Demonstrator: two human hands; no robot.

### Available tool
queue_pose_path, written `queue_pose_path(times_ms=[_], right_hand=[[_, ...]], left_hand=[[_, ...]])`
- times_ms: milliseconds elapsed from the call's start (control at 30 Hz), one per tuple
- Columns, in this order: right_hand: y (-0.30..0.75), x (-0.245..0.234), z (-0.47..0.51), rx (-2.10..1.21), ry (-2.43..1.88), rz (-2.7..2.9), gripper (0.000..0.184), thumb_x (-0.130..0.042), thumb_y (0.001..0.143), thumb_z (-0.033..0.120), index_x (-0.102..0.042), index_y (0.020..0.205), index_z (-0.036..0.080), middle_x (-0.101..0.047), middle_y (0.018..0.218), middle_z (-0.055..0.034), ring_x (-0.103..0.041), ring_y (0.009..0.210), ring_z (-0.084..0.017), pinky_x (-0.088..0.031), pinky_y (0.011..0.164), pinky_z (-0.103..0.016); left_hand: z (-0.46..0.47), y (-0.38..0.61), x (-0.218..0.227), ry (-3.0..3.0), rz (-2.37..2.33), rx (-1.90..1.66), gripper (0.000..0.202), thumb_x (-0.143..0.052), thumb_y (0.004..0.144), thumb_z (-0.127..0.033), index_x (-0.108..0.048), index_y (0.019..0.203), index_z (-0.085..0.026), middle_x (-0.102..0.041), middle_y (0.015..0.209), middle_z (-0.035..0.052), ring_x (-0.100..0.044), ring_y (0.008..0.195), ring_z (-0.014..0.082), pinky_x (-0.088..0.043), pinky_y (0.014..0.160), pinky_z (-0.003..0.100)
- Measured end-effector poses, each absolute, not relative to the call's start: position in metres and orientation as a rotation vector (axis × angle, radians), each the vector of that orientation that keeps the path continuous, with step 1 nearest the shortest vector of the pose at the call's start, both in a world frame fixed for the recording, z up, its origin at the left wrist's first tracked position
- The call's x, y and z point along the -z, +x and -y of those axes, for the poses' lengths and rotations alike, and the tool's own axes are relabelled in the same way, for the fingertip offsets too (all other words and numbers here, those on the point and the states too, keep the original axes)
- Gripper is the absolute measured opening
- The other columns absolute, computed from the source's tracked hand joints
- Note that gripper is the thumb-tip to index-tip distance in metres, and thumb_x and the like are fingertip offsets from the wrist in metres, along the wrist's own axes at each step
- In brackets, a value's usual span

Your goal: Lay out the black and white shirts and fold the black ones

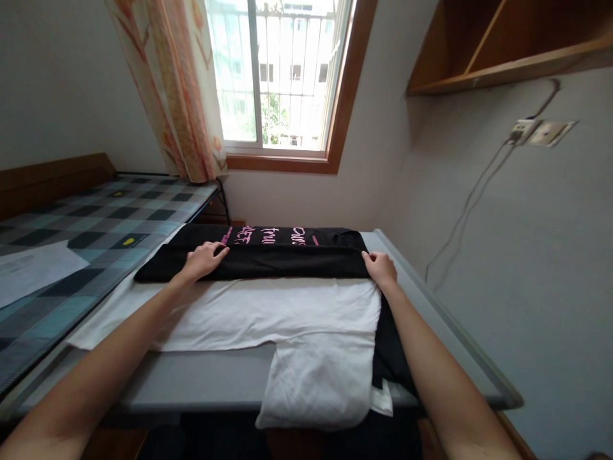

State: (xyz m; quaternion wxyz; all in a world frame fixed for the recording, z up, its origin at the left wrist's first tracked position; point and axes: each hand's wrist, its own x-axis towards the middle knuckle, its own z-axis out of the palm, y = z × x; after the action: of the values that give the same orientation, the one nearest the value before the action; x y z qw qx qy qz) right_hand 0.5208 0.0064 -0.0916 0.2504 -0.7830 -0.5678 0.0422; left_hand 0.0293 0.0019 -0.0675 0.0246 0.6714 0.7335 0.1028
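A black T-shirt [268,262] with pink lettering lies across the far half of the table, its near part turned over into a long flat strip. My left hand [205,260] holds the fold's upper edge left of the middle, thumb and fingers closed on the cloth. At the right end of the strip, my right hand [380,267] pinches the black fabric between thumb and fingers. Beneath it spreads a white T-shirt [287,310], one sleeve hanging over the near table edge. More black cloth [391,338] shows under my right forearm, with a white tag [382,399] beside it.
The grey table [205,377] has a raised rim at right, close to the wall. On the left stands a bed with a checked cover [110,223] and a paper sheet [38,268]. A curtain [186,96] hangs by the window; a cable [460,217] runs down from the socket.
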Motion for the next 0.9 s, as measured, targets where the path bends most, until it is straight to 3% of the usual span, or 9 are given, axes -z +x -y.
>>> queue_pose_path(times_ms=[167,300,533,733,900], right_hand=[[0.518,0.095,-0.006,-0.083,-2.222,1.523,0.038,-0.047,0.087,0.05,-0.072,0.095,0.023,-0.071,0.099,-0.0152,-0.065,0.096,-0.03,-0.046,0.08,-0.04],[0.52,0.096,-0.005,-0.081,-2.218,1.516,0.04,-0.045,0.088,0.05,-0.072,0.096,0.022,-0.071,0.099,-0.0167,-0.065,0.096,-0.032,-0.046,0.079,-0.041],[0.524,0.1,-0.004,-0.055,-2.139,1.498,0.044,-0.043,0.089,0.051,-0.073,0.097,0.02,-0.071,0.1,-0.0177,-0.065,0.093,-0.031,-0.044,0.074,-0.037],[0.532,0.109,-0.011,-0.056,-2.015,1.503,0.047,-0.042,0.089,0.051,-0.075,0.082,0.017,-0.073,0.089,-0.0155,-0.066,0.087,-0.028,-0.043,0.071,-0.033],[0.539,0.109,-0.022,-0.022,-1.939,1.435,0.042,-0.044,0.088,0.045,-0.074,0.1,0.018,-0.072,0.097,-0.0116,-0.063,0.089,-0.025,-0.045,0.08,-0.033]], left_hand=[[-0.001,0.06,0.088,2.097,-2.269,-0.274,0.066,-0.034,0.089,-0.065,-0.051,0.137,-0.024,-0.041,0.146,0.0159,-0.037,0.133,0.0381,-0.03,0.104,0.06],[0.003,0.053,0.098,2.161,-2.267,-0.358,0.063,-0.031,0.092,-0.06,-0.045,0.142,-0.024,-0.038,0.15,0.0125,-0.029,0.139,0.0344,-0.022,0.111,0.058],[-0.008,-0.006,0.095,1.928,-2.435,-0.441,0.054,-0.027,0.096,-0.043,-0.049,0.139,-0.019,-0.04,0.15,0.0124,-0.03,0.139,0.035,-0.022,0.109,0.062],[-0.004,-0.029,0.096,1.826,-2.633,-0.572,0.048,-0.033,0.092,-0.023,-0.054,0.134,-0.019,-0.054,0.137,0.0122,-0.041,0.13,0.0323,-0.032,0.107,0.051],[-0.008,-0.033,0.084,1.966,-2.645,-0.376,0.043,-0.04,0.088,-0.02,-0.06,0.126,-0.019,-0.055,0.133,0.0115,-0.042,0.126,0.0319,-0.033,0.103,0.048]])
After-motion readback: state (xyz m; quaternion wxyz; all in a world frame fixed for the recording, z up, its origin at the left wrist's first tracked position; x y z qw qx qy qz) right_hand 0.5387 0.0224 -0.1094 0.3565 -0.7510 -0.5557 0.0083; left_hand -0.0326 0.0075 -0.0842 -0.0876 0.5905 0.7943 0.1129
